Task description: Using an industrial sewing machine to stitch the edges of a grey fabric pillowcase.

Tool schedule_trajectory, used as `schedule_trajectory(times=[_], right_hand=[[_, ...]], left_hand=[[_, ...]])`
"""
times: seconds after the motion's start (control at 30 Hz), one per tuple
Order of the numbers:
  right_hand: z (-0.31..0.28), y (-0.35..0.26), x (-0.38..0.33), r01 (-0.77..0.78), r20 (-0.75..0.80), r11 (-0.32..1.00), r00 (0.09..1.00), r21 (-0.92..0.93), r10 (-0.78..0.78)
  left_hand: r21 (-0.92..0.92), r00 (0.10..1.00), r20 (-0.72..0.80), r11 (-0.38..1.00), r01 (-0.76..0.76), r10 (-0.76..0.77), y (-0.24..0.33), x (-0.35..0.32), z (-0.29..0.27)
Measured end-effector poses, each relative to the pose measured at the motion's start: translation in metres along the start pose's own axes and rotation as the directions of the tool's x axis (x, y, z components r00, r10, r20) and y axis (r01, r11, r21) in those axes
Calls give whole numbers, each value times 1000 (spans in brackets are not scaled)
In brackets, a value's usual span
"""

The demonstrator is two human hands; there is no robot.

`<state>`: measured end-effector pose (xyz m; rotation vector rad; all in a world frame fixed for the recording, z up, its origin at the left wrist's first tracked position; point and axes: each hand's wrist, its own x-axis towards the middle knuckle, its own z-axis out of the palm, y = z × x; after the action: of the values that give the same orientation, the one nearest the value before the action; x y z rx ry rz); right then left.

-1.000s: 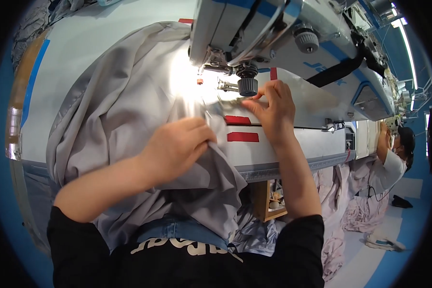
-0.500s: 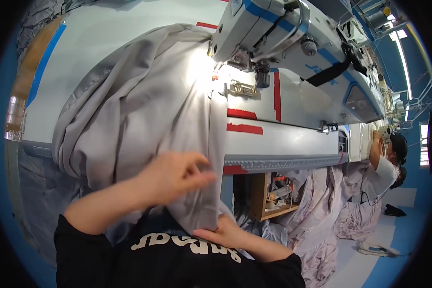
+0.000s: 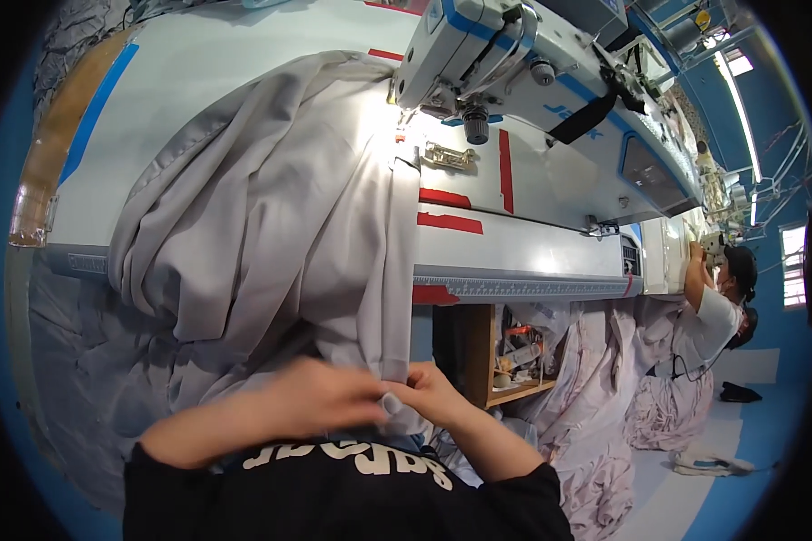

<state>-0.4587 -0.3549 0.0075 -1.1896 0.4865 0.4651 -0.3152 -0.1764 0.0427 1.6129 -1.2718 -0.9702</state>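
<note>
A large gathered piece of light grey fabric [image 3: 244, 198] lies over the sewing table and hangs past its front edge toward me. Its right edge runs up under the lit needle area of a white and blue sewing machine [image 3: 505, 72]. My right hand [image 3: 433, 395] grips the hanging edge of this fabric close to my body, thumb and fingers closed on it. Right beside it, at the same edge, is my left hand [image 3: 329, 397], smeared by motion, so its finger grip is unclear. A small turned-over fold of the fabric shows between the hands.
Red tape strips [image 3: 449, 222] and a ruler strip [image 3: 532, 287] mark the white table. Below it, a wooden drawer [image 3: 478, 361] holds small items. More pale fabric [image 3: 595, 397] hangs at right, where a co-worker [image 3: 708, 302] sits at another machine.
My left hand has come down from above the fabric to the edge beside my right hand. My right hand has risen slightly, still on the fabric. The view has shifted a little.
</note>
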Motion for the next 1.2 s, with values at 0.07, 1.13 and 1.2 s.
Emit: schedule_trajectory(times=[0.07, 1.13, 1.2], right_hand=[[6, -3, -18, 35, -113, 994, 992, -106, -47], [19, 20, -18, -205, 122, 978, 972, 32, 200], [17, 48, -28, -256, 60, 965, 965, 46, 253]], left_hand=[[456, 840, -511, 886, 81, 185, -24, -13, -50], [828, 819, -488, 457, 325, 301, -90, 73, -220], [519, 894, -401, 853, 45, 197, -34, 66, -140]])
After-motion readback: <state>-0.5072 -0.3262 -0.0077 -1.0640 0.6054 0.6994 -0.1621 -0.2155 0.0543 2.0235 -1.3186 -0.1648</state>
